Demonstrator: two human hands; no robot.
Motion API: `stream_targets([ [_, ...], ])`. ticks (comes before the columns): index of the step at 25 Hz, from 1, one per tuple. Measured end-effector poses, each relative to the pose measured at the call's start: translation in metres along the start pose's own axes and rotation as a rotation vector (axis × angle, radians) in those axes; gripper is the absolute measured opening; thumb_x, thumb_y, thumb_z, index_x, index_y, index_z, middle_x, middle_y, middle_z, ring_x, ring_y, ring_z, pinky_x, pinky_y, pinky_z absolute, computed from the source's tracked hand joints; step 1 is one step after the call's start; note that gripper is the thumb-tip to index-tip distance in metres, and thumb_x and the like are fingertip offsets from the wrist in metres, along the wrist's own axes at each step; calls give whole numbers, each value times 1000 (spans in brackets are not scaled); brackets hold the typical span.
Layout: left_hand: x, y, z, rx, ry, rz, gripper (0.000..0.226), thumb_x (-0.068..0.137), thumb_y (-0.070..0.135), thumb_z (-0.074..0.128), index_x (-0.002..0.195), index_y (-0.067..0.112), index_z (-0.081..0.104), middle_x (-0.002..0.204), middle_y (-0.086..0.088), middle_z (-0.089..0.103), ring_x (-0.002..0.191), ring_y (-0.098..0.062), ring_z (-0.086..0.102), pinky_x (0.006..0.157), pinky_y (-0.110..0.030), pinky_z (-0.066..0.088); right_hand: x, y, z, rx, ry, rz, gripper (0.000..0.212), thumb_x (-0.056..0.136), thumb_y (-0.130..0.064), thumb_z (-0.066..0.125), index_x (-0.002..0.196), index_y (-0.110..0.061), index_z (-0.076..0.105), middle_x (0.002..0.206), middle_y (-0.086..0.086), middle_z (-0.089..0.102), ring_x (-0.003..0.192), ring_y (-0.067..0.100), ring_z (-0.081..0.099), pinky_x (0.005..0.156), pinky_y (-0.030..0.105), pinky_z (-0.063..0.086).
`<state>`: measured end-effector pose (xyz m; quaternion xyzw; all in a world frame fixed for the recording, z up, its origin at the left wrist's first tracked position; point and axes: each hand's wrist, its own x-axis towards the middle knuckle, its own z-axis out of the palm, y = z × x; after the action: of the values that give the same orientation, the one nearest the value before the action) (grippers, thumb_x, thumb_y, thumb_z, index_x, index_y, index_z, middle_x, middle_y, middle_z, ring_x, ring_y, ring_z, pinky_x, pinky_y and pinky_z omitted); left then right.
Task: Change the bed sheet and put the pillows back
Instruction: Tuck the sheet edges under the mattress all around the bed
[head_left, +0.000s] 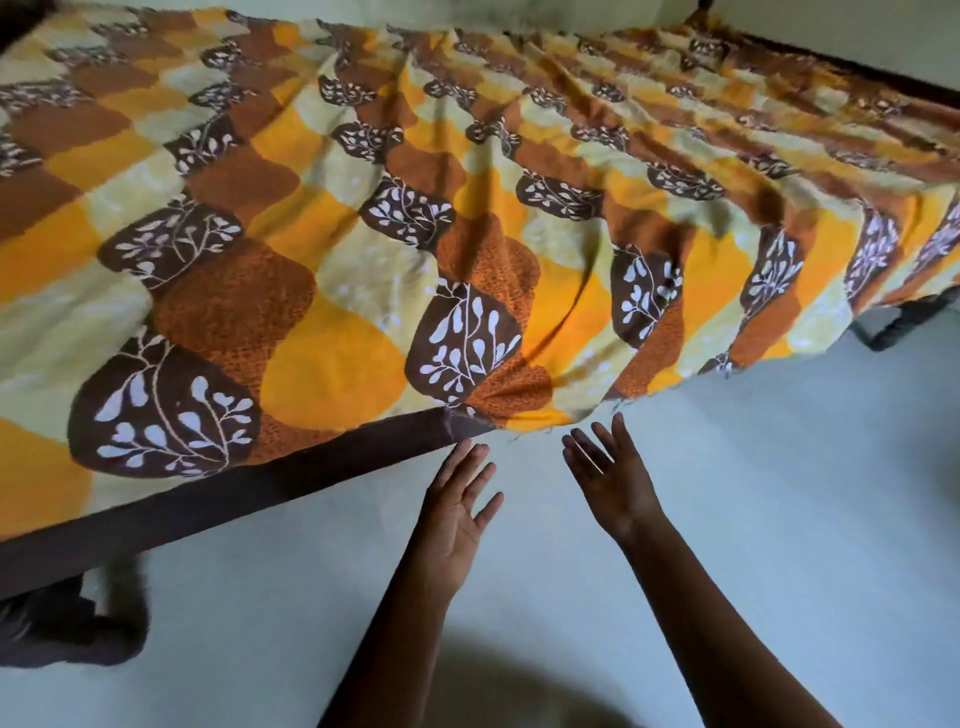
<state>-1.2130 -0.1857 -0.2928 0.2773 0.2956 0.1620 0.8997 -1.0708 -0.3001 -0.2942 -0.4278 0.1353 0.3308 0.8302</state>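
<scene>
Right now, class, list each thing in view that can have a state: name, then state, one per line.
bed sheet: spread over the bed, wrinkled, near edge hanging over the side.
bed frame: dark rail showing below the sheet.
left hand: open, holding nothing.
right hand: open, holding nothing.

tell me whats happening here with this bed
A person is fitting an orange, yellow and brown leaf-print fabric bed sheet over a dark brown bed frame. The sheet covers the top but lies rumpled, its edge hanging in folds toward the pale floor. The left hand and the right hand are open, fingers straight, just below the sheet's corner, gripping nothing. No pillows show.
</scene>
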Motion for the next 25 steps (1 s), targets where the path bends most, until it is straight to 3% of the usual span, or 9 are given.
stream_targets([
  [3, 23, -34, 44, 65, -13, -55, 42, 92, 11, 52, 132, 20, 45, 121, 5, 57, 128, -18, 43, 100, -39, 38, 28, -24, -9, 122, -31, -12, 101, 54, -51, 78, 137, -14, 34, 123, 14, 52, 114, 29, 55, 98, 43, 45],
  [5, 41, -55, 83, 61, 20, -34, 36, 90, 10, 54, 123, 23, 48, 124, 5, 55, 127, -17, 43, 97, -39, 39, 48, -49, -17, 185, -68, 11, 110, 46, -58, 80, 138, -17, 35, 128, 11, 51, 115, 25, 55, 100, 47, 43],
  [8, 66, -80, 131, 3, 55, 19, 23, 85, 17, 62, 106, 25, 55, 109, 11, 61, 124, -14, 47, 95, -39, 39, 70, -83, -31, 117, -124, 87, 77, 74, -55, 64, 138, -16, 42, 133, 9, 53, 109, 22, 57, 90, 40, 51],
  [10, 81, -94, 160, -33, 64, 94, 38, 65, 29, 80, 97, 25, 60, 102, 10, 65, 113, -13, 55, 90, -37, 43, 79, -106, -47, 4, -150, 137, 62, 80, -40, 62, 135, -14, 45, 132, 11, 55, 111, 24, 58, 80, 32, 51],
  [12, 93, -107, 181, 6, 126, 113, 53, 52, 39, 85, 97, 25, 61, 108, 4, 63, 113, -17, 55, 89, -36, 45, 84, -126, -67, -57, -107, 128, 58, 80, -29, 65, 133, -15, 47, 129, 9, 58, 109, 20, 59, 77, 30, 49],
  [15, 106, -122, 196, 61, 316, 97, 30, 75, 29, 73, 101, 23, 58, 119, -6, 58, 122, -25, 50, 81, -35, 50, 80, -140, -89, -90, 27, 86, 45, 84, -21, 66, 126, -16, 52, 123, 7, 62, 100, 16, 61, 73, 28, 49],
  [17, 108, -123, 202, 172, 372, 92, 26, 86, 24, 63, 110, 17, 56, 128, -11, 54, 122, -28, 49, 75, -30, 51, 71, -146, -93, -128, 37, 164, 33, 85, -24, 66, 116, -16, 56, 113, 4, 65, 98, 16, 60, 72, 28, 48],
  [21, 92, -107, 210, 216, 294, -159, 48, 90, 39, 54, 129, 15, 41, 129, -11, 45, 127, -30, 43, 92, -41, 45, 62, -160, -102, -324, 23, 333, 23, 85, -34, 65, 98, -16, 61, 100, 1, 65, 97, 14, 59, 81, 30, 44],
  [25, 69, -107, 214, 628, 222, -254, 36, 94, 35, 49, 124, 15, 48, 119, -7, 57, 111, -27, 57, 86, -38, 47, 54, -165, -122, -464, 34, 315, 26, 89, -33, 61, 106, -14, 62, 95, 1, 66, 93, 15, 60, 87, 32, 46],
])
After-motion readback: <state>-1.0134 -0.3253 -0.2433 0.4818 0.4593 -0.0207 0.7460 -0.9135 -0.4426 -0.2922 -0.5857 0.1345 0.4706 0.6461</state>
